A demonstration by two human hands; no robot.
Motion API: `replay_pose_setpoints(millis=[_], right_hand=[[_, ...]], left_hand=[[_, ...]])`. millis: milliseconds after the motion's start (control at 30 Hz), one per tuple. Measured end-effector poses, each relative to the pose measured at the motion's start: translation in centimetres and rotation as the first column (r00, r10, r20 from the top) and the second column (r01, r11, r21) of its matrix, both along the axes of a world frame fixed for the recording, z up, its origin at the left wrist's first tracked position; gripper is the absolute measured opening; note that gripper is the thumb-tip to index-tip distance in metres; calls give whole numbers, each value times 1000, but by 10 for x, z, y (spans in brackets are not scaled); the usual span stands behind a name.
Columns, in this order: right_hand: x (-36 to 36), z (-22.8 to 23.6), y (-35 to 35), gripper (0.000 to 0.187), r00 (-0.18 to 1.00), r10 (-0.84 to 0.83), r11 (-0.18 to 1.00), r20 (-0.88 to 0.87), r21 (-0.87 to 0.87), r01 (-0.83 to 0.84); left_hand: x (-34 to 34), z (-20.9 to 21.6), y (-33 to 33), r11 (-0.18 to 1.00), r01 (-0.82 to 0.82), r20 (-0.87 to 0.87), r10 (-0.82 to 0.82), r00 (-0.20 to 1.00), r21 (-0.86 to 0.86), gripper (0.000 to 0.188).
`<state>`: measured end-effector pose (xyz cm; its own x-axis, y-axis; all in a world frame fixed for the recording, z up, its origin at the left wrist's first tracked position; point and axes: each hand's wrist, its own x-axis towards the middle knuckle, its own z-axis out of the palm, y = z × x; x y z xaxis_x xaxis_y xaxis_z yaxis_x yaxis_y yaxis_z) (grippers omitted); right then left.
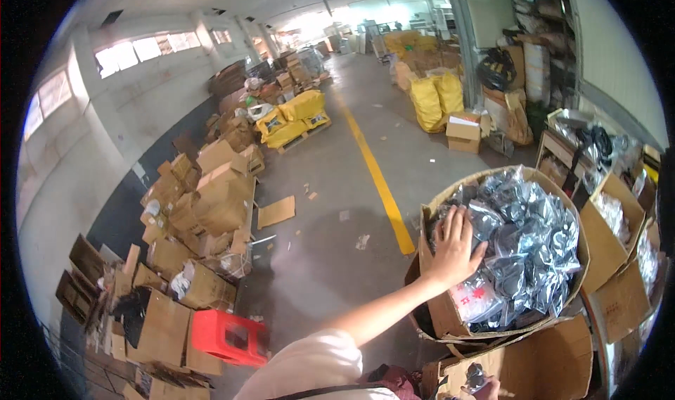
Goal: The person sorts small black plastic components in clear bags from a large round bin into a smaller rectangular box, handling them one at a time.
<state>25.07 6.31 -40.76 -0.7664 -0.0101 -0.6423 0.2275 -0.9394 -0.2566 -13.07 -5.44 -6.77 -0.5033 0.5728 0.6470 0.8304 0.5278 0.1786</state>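
My left hand (455, 251) lies palm down with fingers stretched out on the near left side of a heap of clear plastic bags (531, 235). The bags hold dark items whose kind I cannot make out. They fill a large cardboard carton (444, 314) with bent, rounded walls. A pale bag with red print (478, 298) lies beside my left wrist. Only a few fingers of my right hand (494, 389) show at the lower edge, closed against a small dark item (477, 377). Behind it is an open, lower cardboard box (552, 361).
Open cartons (615, 238) with plastic bags crowd the right. A red plastic stool (230, 338) lies by piled cardboard boxes (218, 203) on the left. A yellow floor line (376, 178) runs up the aisle, with yellow sacks (295, 115) and more yellow sacks (436, 101) on either side.
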Motion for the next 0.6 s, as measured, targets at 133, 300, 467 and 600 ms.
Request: replay_pose_setpoints(millis=[133, 300, 467, 600], right_hand=[[15, 83, -26, 71, 926, -256, 949, -278, 108, 295], [-1, 186, -34, 93, 832, -322, 861, -451, 225, 455], [-4, 254, -43, 104, 708, -471, 829, -527, 11, 559], [-7, 298, -62, 90, 712, -334, 849, -618, 132, 512]], left_hand=[[10, -2, -1, 996, 36, 38, -39, 999, 76, 81], [11, 0, -11, 986, 105, -90, -94, 991, 127, 78], [36, 13, -27, 867, 381, -4, -401, 916, 321, 46], [98, 13, -38, 587, 687, 337, -809, 482, 428, 43]])
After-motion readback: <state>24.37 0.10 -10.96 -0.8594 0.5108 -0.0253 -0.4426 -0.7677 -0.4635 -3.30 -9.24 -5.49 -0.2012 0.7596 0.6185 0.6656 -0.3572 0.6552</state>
